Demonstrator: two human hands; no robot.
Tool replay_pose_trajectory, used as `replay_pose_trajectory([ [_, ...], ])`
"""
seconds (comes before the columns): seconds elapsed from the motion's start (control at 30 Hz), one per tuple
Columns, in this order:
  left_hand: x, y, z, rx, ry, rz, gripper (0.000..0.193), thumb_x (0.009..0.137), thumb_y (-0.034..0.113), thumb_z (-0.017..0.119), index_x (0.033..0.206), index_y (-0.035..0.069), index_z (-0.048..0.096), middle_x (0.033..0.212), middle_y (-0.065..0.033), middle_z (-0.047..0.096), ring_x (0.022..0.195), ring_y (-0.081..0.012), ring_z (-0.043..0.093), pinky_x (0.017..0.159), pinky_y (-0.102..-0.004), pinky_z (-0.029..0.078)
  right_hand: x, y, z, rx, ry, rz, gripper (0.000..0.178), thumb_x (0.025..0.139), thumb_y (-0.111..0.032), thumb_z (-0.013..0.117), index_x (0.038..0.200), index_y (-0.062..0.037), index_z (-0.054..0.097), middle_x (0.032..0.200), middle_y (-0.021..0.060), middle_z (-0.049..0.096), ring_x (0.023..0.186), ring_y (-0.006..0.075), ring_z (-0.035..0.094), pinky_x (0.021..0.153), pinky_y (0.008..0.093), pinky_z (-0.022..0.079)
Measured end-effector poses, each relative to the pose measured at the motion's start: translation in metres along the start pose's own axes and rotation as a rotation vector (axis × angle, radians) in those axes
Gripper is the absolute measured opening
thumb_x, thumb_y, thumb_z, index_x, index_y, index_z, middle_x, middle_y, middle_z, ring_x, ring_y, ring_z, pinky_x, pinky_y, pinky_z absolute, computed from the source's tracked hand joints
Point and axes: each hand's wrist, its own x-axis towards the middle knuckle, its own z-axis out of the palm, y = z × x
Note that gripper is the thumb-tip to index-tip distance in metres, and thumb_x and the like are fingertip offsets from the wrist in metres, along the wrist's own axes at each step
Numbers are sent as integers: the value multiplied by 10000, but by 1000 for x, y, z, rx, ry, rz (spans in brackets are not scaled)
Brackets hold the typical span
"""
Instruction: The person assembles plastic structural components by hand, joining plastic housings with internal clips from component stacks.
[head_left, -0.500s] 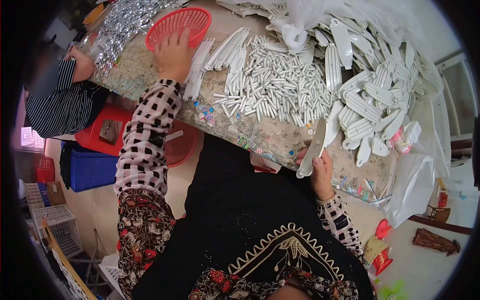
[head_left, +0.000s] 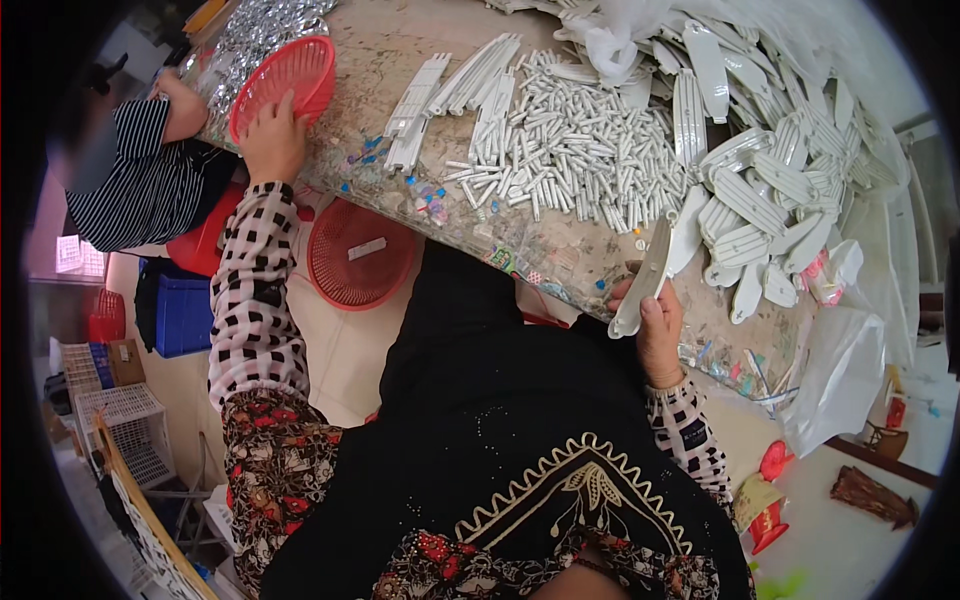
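Note:
At the far left of the table, my left hand [head_left: 273, 145] grips the near side of a red plastic basket [head_left: 308, 72] that is tilted. Its thumb and some fingertips are hidden by the hand. Over the table's front edge, my right hand [head_left: 657, 330] holds a long, curved white plastic strip [head_left: 640, 290], pinched between thumb and fingers. Beyond it spreads a heap of short white rods [head_left: 590, 145]. Left of the heap lie several flat white strips [head_left: 412, 105] in rows.
White oval plastic pieces [head_left: 745, 210] are piled at the right, partly under clear plastic sheeting [head_left: 840, 370]. Shiny silver pieces [head_left: 240, 45] lie at the far left, near another person in a striped garment [head_left: 140, 185]. Below the table edge sits a red round basket [head_left: 360, 255].
My left hand has moved left, and the red basket has shifted left and tilted with it. My right hand keeps its hold on the white strip. The view has shifted slightly.

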Motion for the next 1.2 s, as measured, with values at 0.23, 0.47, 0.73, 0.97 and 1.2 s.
replay_pose_trajectory([
  [0.23, 16, 86, -23, -716, 174, 353, 328, 862, 244, 626, 1149, 85, 635, 1061, -138, 636, 1023, -339, 577, 890, -418, 443, 1, 2, -1, -22, 3, -11, 552, 896, -382, 608, 1261, 14, 485, 978, 92, 610, 832, 151, 622, 752, 265, 505],
  [0.47, 36, 175, -31, -575, -22, 85, 438, 844, 448, 570, 1044, 70, 668, 1023, -139, 653, 984, -327, 590, 859, -428, 461, 1, 2, 2, -8, 20, -5, 510, 902, -374, 600, 1220, 14, 506, 969, 96, 620, 824, 150, 621, 748, 268, 503],
  [0.73, 32, 167, -36, -787, -180, -64, 361, 902, 369, 495, 981, 53, 650, 903, -182, 663, 856, -382, 630, 745, -489, 482, 0, 1, 0, 12, -9, -7, 510, 903, -352, 597, 1235, 21, 493, 965, 90, 616, 829, 145, 618, 750, 265, 500],
  [0.97, 3, 149, -63, -1384, 2, -107, 261, 959, 299, 518, 1034, 63, 602, 786, -64, 650, 688, -185, 644, 617, -325, 497, 0, -1, -2, 0, 6, 7, 481, 915, -331, 577, 1237, 16, 499, 967, 81, 618, 820, 137, 617, 742, 256, 502],
  [1.2, -58, 171, -127, -1872, -1124, 27, 202, 960, 261, 546, 1012, 71, 596, 814, -9, 624, 584, -84, 583, 512, -201, 465, 14, -48, 20, 356, 67, -3, 446, 935, -245, 538, 1297, 9, 479, 1031, 76, 620, 858, 150, 623, 769, 284, 523],
])
